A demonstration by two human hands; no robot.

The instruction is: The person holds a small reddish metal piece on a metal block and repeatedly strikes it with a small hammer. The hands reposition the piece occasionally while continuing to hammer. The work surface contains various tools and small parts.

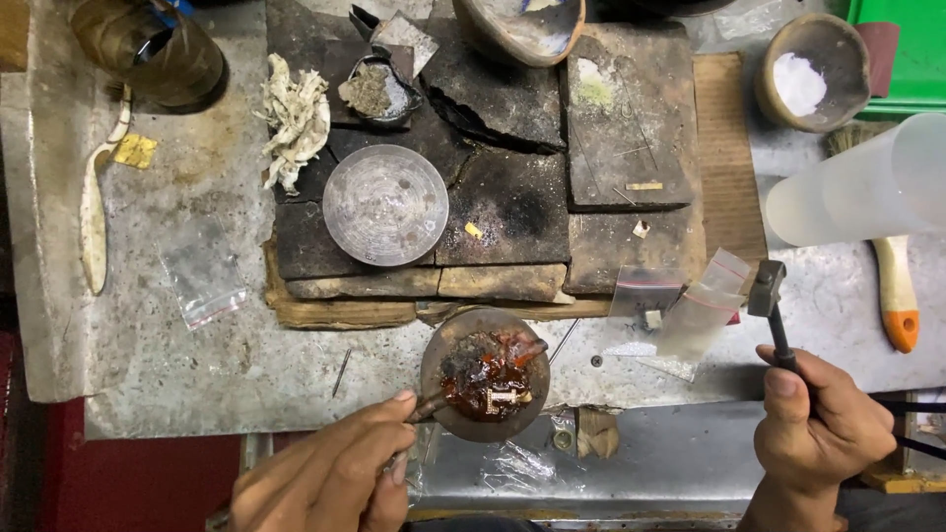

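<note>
My left hand (pixel 330 473) grips the handle of a small round metal pan (pixel 443 340) at the bench's front edge. The pan holds a lump of dark red and black wax-like material (pixel 490 372) with a small pale metal piece set in it. My right hand (pixel 818 429) is closed on a thin black tool (pixel 778 330), thumb up along its shaft. The tool's blocky dark head (pixel 766 286) points away from me, just right of several small clear bags (pixel 690 305).
Charred dark blocks (pixel 512 197) cover the bench centre, with a clear round lid (pixel 385 205) on them. Behind are a small dish of grey powder (pixel 372 91), a wad of pale fibre (pixel 294 118), and a bowl of white powder (pixel 810 74). A translucent tube (pixel 857 187) and brush (pixel 897 291) lie right.
</note>
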